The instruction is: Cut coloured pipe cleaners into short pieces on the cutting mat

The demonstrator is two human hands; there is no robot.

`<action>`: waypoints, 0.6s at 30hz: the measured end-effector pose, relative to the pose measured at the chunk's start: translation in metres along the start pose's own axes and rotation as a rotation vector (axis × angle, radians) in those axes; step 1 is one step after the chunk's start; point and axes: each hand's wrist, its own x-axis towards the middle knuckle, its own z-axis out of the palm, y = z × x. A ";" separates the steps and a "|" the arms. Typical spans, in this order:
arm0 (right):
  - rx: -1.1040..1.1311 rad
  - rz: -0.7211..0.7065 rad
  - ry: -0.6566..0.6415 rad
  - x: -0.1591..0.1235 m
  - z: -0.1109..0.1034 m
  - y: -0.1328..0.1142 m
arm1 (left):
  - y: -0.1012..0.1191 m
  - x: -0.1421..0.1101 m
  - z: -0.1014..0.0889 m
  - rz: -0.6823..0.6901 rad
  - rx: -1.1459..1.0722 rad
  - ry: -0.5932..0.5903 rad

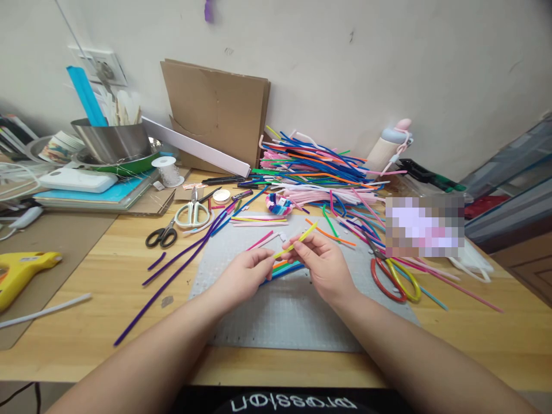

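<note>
A short yellow pipe cleaner (309, 232) is stretched between both hands above the grey cutting mat (276, 322). My left hand (245, 273) pinches its lower left end. Farther up the stem, the fingers of my right hand (325, 261) close around it, and the tip sticks out to the upper right. Beneath the hands, orange, green and blue pipe cleaners (284, 269) lie side by side on the mat, partly hidden by the fingers. Just beyond sit pink pieces (261, 240) and a small coiled bundle of striped pipe cleaners (278, 204).
A big pile of coloured pipe cleaners (319, 167) lies against the wall. Red-and-yellow-handled scissors (394, 279) rest at right. White scissors (193, 214), black scissors (161, 236) and long purple pipe cleaners (172, 273) are at left, with a yellow glue gun (26, 273) farther out.
</note>
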 end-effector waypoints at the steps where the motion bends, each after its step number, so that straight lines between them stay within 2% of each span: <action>1: -0.011 -0.001 0.000 0.000 0.000 0.000 | 0.000 0.000 0.000 0.004 -0.001 0.001; 18: -0.017 0.015 0.034 0.001 0.000 -0.001 | -0.001 0.000 0.000 0.000 -0.028 0.001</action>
